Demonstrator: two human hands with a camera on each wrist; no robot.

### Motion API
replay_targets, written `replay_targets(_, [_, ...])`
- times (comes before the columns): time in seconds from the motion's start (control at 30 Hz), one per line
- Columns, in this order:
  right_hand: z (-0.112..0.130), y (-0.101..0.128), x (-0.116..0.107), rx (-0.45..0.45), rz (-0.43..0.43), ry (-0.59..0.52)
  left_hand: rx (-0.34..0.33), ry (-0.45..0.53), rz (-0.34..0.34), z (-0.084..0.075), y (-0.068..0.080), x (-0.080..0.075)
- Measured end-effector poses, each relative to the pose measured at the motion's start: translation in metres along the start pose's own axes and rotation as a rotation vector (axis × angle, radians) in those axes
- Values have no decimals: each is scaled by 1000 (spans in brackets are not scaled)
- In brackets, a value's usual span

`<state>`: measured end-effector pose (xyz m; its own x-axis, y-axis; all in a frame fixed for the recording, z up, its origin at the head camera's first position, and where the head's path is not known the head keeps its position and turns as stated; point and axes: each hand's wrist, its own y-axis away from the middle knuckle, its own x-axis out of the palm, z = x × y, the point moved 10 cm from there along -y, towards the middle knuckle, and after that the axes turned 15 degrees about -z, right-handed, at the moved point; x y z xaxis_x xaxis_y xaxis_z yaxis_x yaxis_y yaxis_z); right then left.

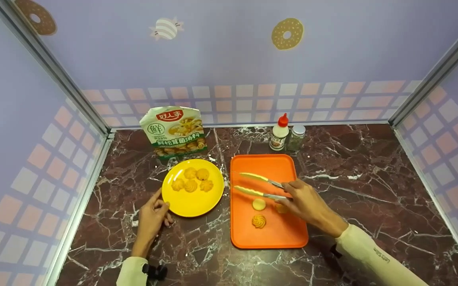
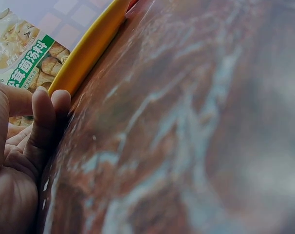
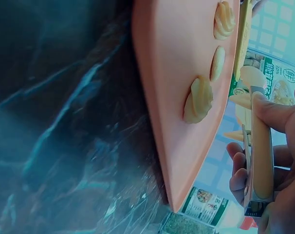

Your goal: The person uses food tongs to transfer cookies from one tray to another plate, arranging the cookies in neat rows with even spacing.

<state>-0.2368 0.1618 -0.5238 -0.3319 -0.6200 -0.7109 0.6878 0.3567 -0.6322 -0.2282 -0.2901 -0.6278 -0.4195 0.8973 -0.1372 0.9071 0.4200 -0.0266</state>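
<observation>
My right hand (image 1: 298, 198) grips a pair of yellow-tipped tongs (image 1: 259, 186) over the orange tray (image 1: 284, 234); the tong arms stand apart with nothing between them. On the tray lie a flat round cookie (image 1: 259, 204), a swirled cookie (image 1: 259, 221) and a third one (image 1: 280, 208) partly hidden under my hand. The right wrist view shows the tongs (image 3: 262, 156) in my fingers (image 3: 274, 114) and three cookies (image 3: 198, 100) on the tray (image 3: 172, 97). My left hand (image 1: 153, 214) rests on the counter, fingers loosely curled, touching the rim of a yellow plate (image 1: 191, 202) that holds several swirled cookies (image 1: 192, 179).
A soup-mix pouch (image 1: 174, 131) stands behind the plate. A red-capped squeeze bottle (image 1: 279, 133) and a small spice jar (image 1: 295, 138) stand behind the tray. Purple booth walls enclose the dark marble counter (image 1: 372, 178) on three sides.
</observation>
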Motion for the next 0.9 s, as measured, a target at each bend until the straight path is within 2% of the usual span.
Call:
replay_targets(0.3, [-6, 12, -15, -24, -22, 11, -47, 37, 32, 1, -1, 3])
replay_targets(0.43, [-8, 18, -21, -37, -38, 1, -71, -24, 44, 0, 0, 1])
replay_targets(0.63, [-10, 26, -31, -53, -43, -27, -64, -156, 59, -8, -3, 1])
replay_targets(0.73, [-12, 30, -36, -46, -37, -20, -63, -183, 50, -11, -5, 0])
replay_targets(0.9, [-16, 35, -45, -37, -25, -11, -75, -125, 47, -10, -4, -2])
